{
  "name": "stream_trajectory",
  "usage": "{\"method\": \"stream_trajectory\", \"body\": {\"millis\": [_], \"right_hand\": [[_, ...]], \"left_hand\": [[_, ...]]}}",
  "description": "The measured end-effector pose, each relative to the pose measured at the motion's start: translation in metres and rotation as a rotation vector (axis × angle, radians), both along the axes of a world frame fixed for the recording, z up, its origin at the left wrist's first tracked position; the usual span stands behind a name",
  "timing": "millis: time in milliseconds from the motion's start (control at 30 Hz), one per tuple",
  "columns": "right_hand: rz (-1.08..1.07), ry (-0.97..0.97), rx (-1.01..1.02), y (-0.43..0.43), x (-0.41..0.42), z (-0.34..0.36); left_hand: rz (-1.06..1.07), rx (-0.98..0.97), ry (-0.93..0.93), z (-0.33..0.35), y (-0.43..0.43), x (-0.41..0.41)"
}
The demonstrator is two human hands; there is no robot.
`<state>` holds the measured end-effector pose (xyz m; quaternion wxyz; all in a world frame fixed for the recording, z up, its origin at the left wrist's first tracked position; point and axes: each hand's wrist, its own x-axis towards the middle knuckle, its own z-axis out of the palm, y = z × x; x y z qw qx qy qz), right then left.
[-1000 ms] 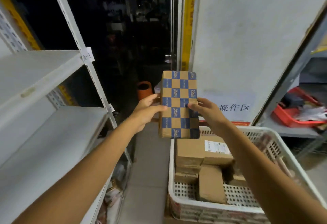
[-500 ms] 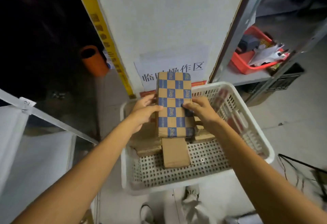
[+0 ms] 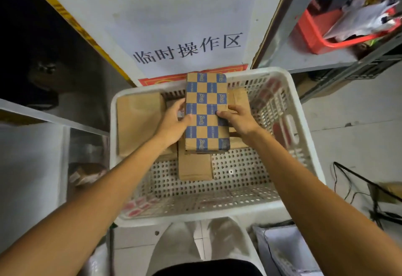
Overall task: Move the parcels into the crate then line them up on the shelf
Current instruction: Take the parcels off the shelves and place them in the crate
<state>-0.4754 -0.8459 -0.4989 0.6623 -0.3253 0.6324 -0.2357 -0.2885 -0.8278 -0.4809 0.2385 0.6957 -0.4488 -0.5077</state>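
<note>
A blue-and-tan checkered parcel (image 3: 206,112) is held over the white perforated crate (image 3: 304,149). My left hand (image 3: 174,123) grips its left edge and my right hand (image 3: 238,121) grips its right edge. Beneath it in the crate lie plain brown parcels: a large flat one (image 3: 139,121) at the left, a narrow one (image 3: 194,166) in the middle, and another (image 3: 239,99) partly hidden under my right hand. The near half of the crate floor shows bare holes.
A white shelf (image 3: 28,166) with a metal rail stands at the left. A white board with printed characters (image 3: 187,47) rises behind the crate. A red basket (image 3: 315,36) sits on a grey shelf at the right. Black cables (image 3: 356,180) lie on the floor.
The view swung from the shelf down onto the crate. Both hands carried the checkered parcel down from chest height to just over the brown parcels in the crate.
</note>
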Motion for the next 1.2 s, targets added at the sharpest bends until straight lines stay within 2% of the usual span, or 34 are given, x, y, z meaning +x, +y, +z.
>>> {"method": "stream_trajectory", "body": {"millis": [167, 300, 467, 700, 867, 967, 1200], "right_hand": [[0.029, 0.026, 0.032, -0.012, 0.03, -0.027], [0.044, 0.092, -0.017, -0.009, 0.05, -0.046], [0.027, 0.171, -0.064, -0.001, 0.058, -0.056], [0.032, 0.241, -0.064, 0.005, 0.07, -0.048], [0.126, 0.269, -0.077, 0.015, 0.077, -0.024], [0.168, 0.334, -0.131, 0.023, 0.076, -0.007], [0.436, 0.436, -0.284, 0.035, 0.11, 0.053]], "left_hand": [[-0.097, -0.028, -0.075, -0.021, 0.003, 0.024], [-0.286, -0.033, -0.325, -0.039, 0.011, 0.04], [-0.495, -0.18, -0.547, -0.049, 0.017, 0.053], [-0.501, -0.19, -0.522, -0.051, 0.027, 0.068], [-0.522, -0.056, -0.519, -0.04, 0.032, 0.087], [-0.5, -0.051, -0.494, -0.025, 0.034, 0.095], [-0.505, -0.134, -0.391, 0.026, 0.039, 0.13]]}}
